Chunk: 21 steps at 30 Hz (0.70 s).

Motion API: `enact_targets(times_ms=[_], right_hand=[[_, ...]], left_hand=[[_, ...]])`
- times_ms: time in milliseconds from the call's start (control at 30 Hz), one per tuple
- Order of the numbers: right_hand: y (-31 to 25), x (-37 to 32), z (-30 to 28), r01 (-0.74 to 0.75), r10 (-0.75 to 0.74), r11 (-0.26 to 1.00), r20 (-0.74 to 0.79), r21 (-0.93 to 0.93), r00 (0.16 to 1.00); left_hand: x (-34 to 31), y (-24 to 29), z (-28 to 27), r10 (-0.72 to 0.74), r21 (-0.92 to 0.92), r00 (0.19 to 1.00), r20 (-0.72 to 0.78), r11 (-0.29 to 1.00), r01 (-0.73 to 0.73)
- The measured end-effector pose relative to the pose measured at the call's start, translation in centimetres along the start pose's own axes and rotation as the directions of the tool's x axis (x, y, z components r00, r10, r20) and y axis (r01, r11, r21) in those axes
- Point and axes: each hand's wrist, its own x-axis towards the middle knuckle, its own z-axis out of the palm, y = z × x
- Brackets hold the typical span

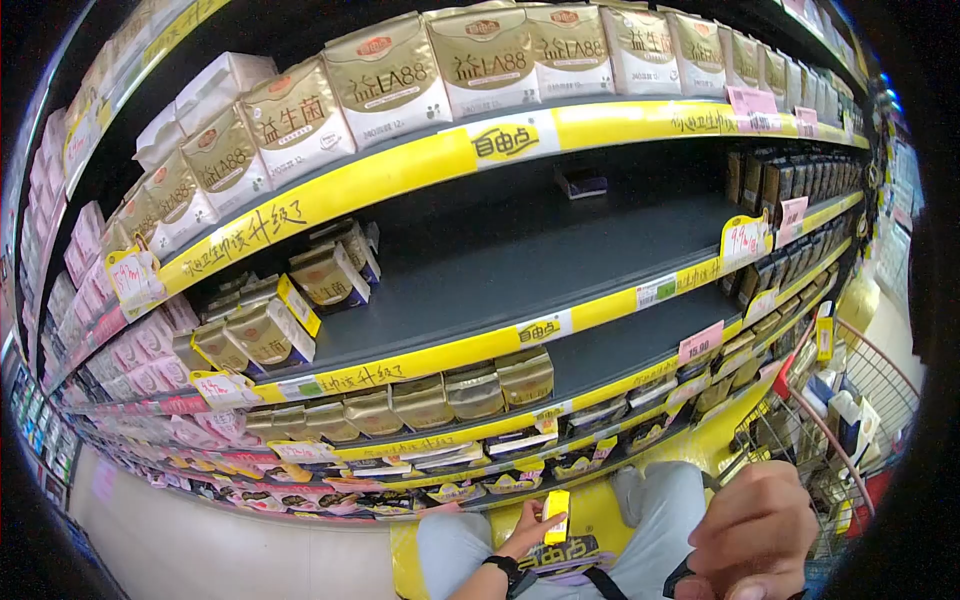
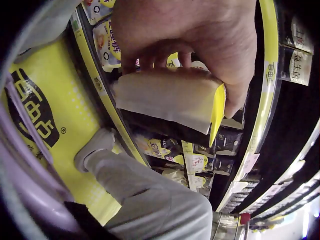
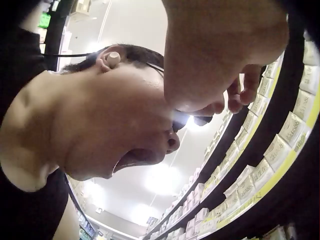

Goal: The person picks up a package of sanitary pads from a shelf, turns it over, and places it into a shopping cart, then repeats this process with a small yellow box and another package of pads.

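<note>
My left hand holds a pack of sanitary pads low in front of my lap, its yellow side showing. From the left wrist the same pack shows a pale broad face, a dark lower part and a yellow end. The thumb of my left hand lies at that yellow end, with the fingers over the far side. My right hand is raised close to the head camera, its fingers curled and nothing visible in them. In the right wrist view, the right hand overlaps the person's face near the glasses.
Shelves with yellow edge strips fill the front. Gold packs line the upper shelf, and more gold packs stand at the middle shelf's left. A shopping cart is at the right. Lilac stool-like plastic shows beside the knees.
</note>
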Motion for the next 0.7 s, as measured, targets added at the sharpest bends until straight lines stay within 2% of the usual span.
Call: enact_targets(times_ms=[67,167,233,333,433,467,500,567,600,633,667,700], right_hand=[[0.6,0.4,0.4,0.084,-0.083,0.996,-0.039,0.035,0.996],[0.9,-1.0,1.5,0.107,-0.093,0.992,-0.174,0.073,0.98],[0.6,-1.2,0.7,0.069,-0.057,0.992,-0.108,0.11,0.992],[0.6,-1.7,0.0,0.037,-0.033,0.996,-0.051,0.083,0.998],[1.5,-2.6,-1.4,0.04,-0.041,0.998,0.026,0.053,0.999],[2.7,-3.3,-1.8,0.038,-0.041,0.996,0.043,0.077,0.998],[3.9,-4.5,-1.8,0.036,-0.043,0.994,0.063,0.1,0.997],[6.4,-7.1,0.8,-0.219,0.207,0.969,0.114,0.11,0.972],[8.1,-10.6,2.4,-0.404,0.368,0.888,0.188,0.218,0.911],[9.8,-13.7,4.5,-0.509,0.475,0.842,0.203,0.18,0.856],[11.4,-17.5,5.9,-0.655,0.585,0.724,0.312,0.216,0.749],[13.1,-22.7,7.5,-0.811,0.72,0.55,0.38,0.199,0.581]], left_hand=[[1.4,-1.9,0.0,0.042,0.0,0.999,-0.015,0.999,-0.042],[2.2,-3.4,0.0,0.039,-0.014,0.999,-0.031,0.999,-0.039],[2.8,-4.0,-0.1,0.026,0.04,0.999,-0.032,0.999,-0.024],[1.0,-1.2,0.1,-0.017,-0.023,1.0,0.013,1.0,0.017],[2.3,-3.6,0.1,0.061,-0.006,0.998,-0.003,0.998,-0.061],[1.7,-2.6,0.3,0.082,-0.05,0.996,-0.017,0.995,-0.083],[0.8,-1.4,0.3,0.079,0.004,0.996,-0.04,0.997,-0.079],[1.6,-3.0,0.3,0.154,0.097,0.985,-0.083,0.985,-0.146],[1.7,-2.3,0.4,0.14,0.032,0.988,-0.061,0.99,-0.138],[1.5,-1.9,0.3,0.119,-0.028,0.992,-0.03,0.992,-0.12],[3.8,-4.8,0.0,0.195,-0.092,0.98,-0.048,0.976,-0.199],[4.2,-5.2,0.4,0.257,-0.156,0.964,-0.074,0.951,-0.266]])
